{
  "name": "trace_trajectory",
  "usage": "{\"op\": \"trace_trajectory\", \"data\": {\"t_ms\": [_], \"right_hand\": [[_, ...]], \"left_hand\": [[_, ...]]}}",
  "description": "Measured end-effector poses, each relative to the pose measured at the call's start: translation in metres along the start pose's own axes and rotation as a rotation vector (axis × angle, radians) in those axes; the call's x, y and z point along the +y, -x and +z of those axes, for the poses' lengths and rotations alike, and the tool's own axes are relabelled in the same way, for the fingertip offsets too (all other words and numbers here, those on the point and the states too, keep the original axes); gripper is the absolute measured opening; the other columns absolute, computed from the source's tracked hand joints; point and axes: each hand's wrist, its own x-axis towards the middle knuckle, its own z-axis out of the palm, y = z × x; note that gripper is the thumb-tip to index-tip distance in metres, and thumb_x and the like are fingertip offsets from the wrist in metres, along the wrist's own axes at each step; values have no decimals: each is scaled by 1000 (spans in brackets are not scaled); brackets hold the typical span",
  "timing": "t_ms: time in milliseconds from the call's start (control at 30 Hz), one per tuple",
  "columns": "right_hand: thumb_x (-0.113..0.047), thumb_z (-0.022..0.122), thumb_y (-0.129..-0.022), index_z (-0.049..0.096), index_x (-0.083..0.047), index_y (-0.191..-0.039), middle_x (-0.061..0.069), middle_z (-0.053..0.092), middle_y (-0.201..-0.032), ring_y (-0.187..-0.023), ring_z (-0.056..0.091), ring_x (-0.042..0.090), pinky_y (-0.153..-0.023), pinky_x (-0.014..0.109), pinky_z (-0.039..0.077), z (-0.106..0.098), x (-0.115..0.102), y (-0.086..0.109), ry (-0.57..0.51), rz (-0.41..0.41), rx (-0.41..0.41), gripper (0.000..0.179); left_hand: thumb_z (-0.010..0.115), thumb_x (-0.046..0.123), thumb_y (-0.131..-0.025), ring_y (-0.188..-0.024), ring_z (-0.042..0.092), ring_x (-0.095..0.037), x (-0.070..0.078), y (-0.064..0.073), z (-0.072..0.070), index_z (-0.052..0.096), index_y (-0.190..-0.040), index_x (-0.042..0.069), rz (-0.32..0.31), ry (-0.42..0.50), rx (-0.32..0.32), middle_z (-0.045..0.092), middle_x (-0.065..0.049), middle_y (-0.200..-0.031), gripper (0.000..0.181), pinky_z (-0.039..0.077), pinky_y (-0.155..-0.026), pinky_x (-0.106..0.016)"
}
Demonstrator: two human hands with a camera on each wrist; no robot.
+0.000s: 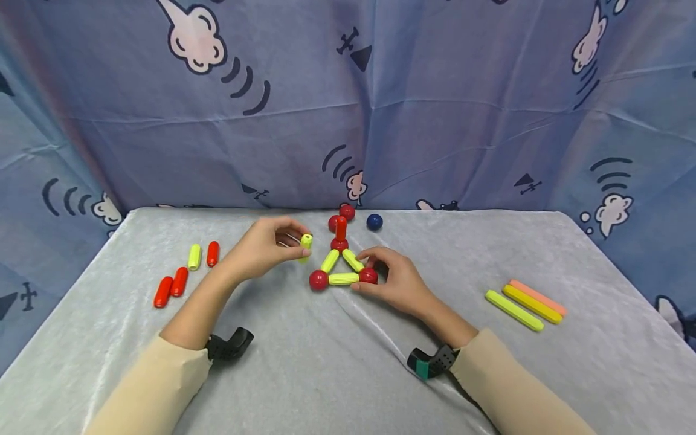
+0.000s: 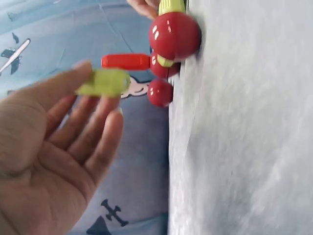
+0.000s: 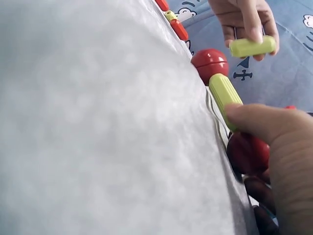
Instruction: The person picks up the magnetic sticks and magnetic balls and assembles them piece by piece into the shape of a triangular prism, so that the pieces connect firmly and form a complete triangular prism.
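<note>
My left hand point(image 1: 260, 249) pinches a short yellow-green building rod point(image 1: 306, 243) between thumb and fingers, held above the table. In the left wrist view that rod point(image 2: 105, 82) is slightly blurred. To its right lies a triangle of yellow-green rods point(image 1: 344, 278) joined by red balls point(image 1: 318, 280) at the corners. A red rod point(image 1: 341, 229) stands upright on the far corner ball point(image 1: 339, 244). My right hand point(image 1: 397, 281) grips the triangle's right corner, its fingers around the red ball point(image 1: 368, 275) there. In the right wrist view its thumb lies on the near rod point(image 3: 225, 98).
Behind the triangle sit two loose red balls point(image 1: 347, 211) and a blue ball point(image 1: 374, 222). At the left lie several red rods point(image 1: 179, 281) and one yellow-green rod point(image 1: 194, 257). Longer green point(image 1: 513, 310), yellow point(image 1: 531, 303) and orange point(image 1: 544, 298) sticks lie at the right.
</note>
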Motion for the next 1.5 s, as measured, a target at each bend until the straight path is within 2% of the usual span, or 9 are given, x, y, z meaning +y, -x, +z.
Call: {"op": "trace_trajectory", "data": {"t_ms": [200,400,700,900,1000,1167,1267,1400,1500], "right_hand": [[-31,90,-76,71,-22,-117,-4,67,-108,-96,56,14,-87,31,48,-2,4,0,-4,-67,-47,45],[-31,89,-77,71,-24,-115,-6,65,-102,-93,58,12,-85,28,48,-2,7,1,-9,-81,-71,43],[-31,88,-78,70,-24,-116,-6,64,-96,-91,57,13,-82,27,48,-2,8,-1,-6,-76,-94,43],[-29,87,-79,72,-20,-117,-7,65,-91,-89,59,12,-83,27,49,-3,7,1,-29,-146,-137,42],[-28,85,-81,73,-19,-119,-8,68,-90,-90,61,11,-86,29,50,-4,5,3,-52,-164,-181,41],[-26,81,-85,72,-20,-123,-10,70,-93,-96,62,9,-93,32,49,-4,3,4,-83,-139,-231,39],[-23,78,-89,74,-17,-118,-6,73,-92,-91,64,11,-89,28,51,-4,3,3,-114,-90,-155,30],[-17,75,-91,73,-11,-112,4,73,-93,-85,65,17,-78,26,52,-3,5,-1,-101,26,71,21],[-18,75,-90,68,-10,-122,8,72,-108,-99,65,21,-87,33,53,-3,6,-3,-55,96,137,33]], "left_hand": [[81,10,-85,-96,70,-17,2,-1,9,70,-110,8,40,55,-133,72,-7,-108,27,58,-87,-32],[82,9,-84,-95,69,-17,-1,-1,11,70,-107,8,61,59,-148,73,-7,-104,26,58,-87,-31],[80,7,-83,-94,72,-15,-10,-1,19,71,-108,5,80,-87,-209,74,-6,-98,26,60,-86,-30],[78,8,-86,-98,73,-20,-14,-2,22,71,-103,6,50,-91,-150,75,-9,-103,18,59,-87,-34],[76,12,-89,-102,73,-22,-16,-3,23,72,-104,7,-1,-97,-103,74,-11,-110,16,59,-86,-35],[74,19,-92,-104,73,-25,-18,-5,27,71,-113,7,-87,-87,-21,73,-13,-117,24,58,-84,-37],[74,20,-93,-104,73,-24,-20,-6,29,71,-116,7,-102,-86,4,73,-13,-117,27,58,-87,-38],[74,19,-93,-103,73,-23,-24,-8,33,71,-115,6,-84,-78,30,73,-12,-115,27,59,-88,-38],[74,17,-92,-102,74,-24,-27,-9,37,71,-115,3,-52,-53,56,74,-13,-113,27,60,-88,-36]]}}
